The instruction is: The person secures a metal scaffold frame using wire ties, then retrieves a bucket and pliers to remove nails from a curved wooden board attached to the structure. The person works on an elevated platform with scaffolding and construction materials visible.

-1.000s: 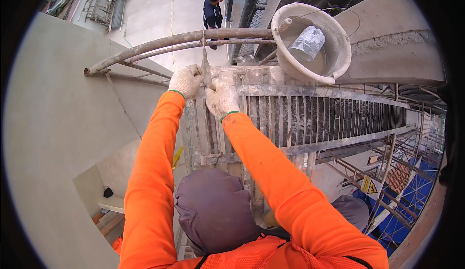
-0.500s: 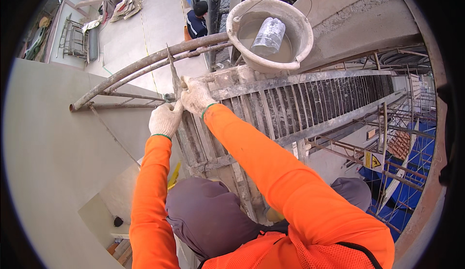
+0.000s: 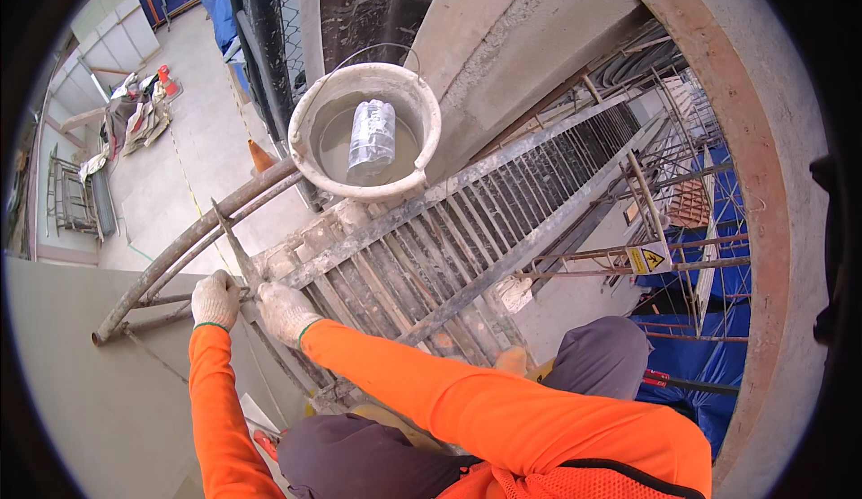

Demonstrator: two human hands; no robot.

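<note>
My right hand [image 3: 285, 313], in a pale knitted work glove, is closed at the near-left end of the slatted metal walkway. From it a narrow, pointed, mortar-stained trowel [image 3: 235, 246] sticks up, its tip toward the curved pipe. Just to its left, my gloved left hand [image 3: 216, 300] is curled closed close to the trowel's base; whatever its fingers hold is hidden. Beyond both hands, a mortar-crusted bucket [image 3: 429, 135] with a wire handle stands at the walkway's far edge. A clear plastic bottle [image 3: 373, 135] lies in the greyish liquid inside it.
The slatted walkway [image 3: 467, 240] runs away to the upper right. A rusty curved pipe rail [image 3: 171, 252] bounds the left side. Scaffold tubes with a yellow warning sign [image 3: 648, 257] and blue tarpaulin [image 3: 691, 346] lie below right. A traffic cone [image 3: 167, 80] stands on the floor below.
My view has turned, so the bucket and walkway appear farther left. My hands, pressed together before, are now slightly apart. A person on the floor below has left the view.
</note>
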